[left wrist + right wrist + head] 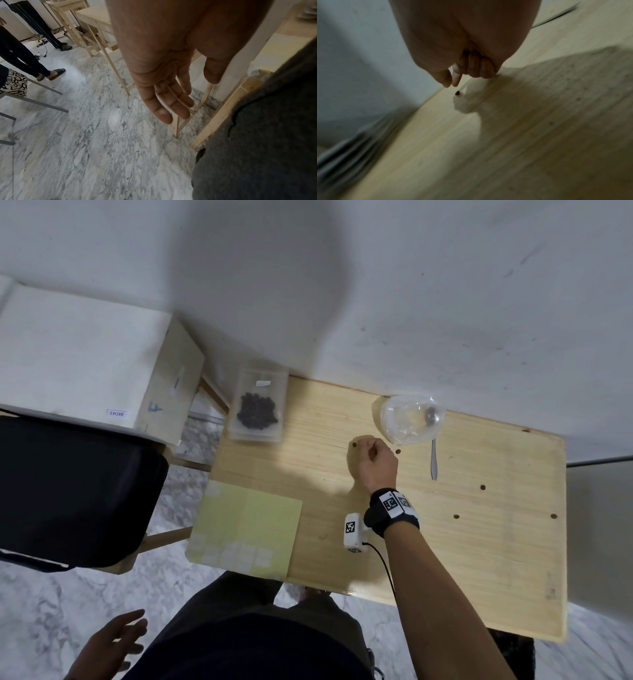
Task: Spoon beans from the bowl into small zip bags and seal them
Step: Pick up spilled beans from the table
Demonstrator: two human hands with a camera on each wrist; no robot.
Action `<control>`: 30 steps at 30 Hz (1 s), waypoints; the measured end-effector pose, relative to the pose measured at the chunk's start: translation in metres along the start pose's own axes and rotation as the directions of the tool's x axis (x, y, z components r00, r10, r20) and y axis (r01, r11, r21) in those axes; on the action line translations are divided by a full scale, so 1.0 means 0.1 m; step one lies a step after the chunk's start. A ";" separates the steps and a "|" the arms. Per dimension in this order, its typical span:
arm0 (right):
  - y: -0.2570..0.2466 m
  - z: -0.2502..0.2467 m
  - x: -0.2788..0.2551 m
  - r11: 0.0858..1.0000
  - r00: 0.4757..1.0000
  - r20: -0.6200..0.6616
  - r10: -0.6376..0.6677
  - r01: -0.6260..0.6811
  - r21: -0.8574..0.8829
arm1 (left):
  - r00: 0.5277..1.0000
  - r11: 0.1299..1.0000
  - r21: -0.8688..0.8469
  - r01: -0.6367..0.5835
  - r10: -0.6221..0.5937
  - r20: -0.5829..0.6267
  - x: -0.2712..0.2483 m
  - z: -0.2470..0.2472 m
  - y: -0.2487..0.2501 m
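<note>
At frame centre, my right hand (375,462) hovered, fingers (455,79) curled and empty, over a stray bean (457,92); left hand (164,75) hung relaxed. Next, I judged: pinch it.

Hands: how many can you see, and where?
2. The right hand is over the table near the bowl; the left hand hangs open above the floor.
</note>
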State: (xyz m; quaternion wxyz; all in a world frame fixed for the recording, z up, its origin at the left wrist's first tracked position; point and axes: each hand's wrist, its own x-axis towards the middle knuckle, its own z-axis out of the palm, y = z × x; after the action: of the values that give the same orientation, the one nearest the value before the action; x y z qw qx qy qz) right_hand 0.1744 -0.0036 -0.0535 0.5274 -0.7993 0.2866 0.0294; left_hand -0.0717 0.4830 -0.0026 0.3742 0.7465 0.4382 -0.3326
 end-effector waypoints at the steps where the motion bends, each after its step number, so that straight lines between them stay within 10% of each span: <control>1: 0.02 0.02 0.01 0.999 1.000 0.001 -0.022 0.022 -0.038 | 1.000 1.000 -0.002 -0.001 0.001 0.001 0.01 0.00 0.00; 12: 0.00 0.09 0.00 0.981 0.996 -0.034 -0.088 0.081 -0.176 | 1.000 1.000 0.011 0.026 -0.026 -0.008 0.04 -0.08 -0.07; 24: 0.24 -0.58 -0.14 0.853 0.940 -0.117 0.320 -0.232 0.468 | 0.999 0.997 0.082 -0.013 0.009 0.039 0.09 0.09 0.24; 30: 0.32 -0.74 0.00 0.972 0.956 -0.224 0.191 -0.152 0.182 | 0.999 0.994 0.105 -0.036 0.034 0.024 0.09 0.05 0.25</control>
State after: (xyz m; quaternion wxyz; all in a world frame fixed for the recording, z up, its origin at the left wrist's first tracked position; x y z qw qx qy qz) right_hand 0.1401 -0.0765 -0.0475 0.5479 -0.7232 0.4180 -0.0450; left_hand -0.0467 0.4742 -0.0058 0.3447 0.7692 0.4027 -0.3569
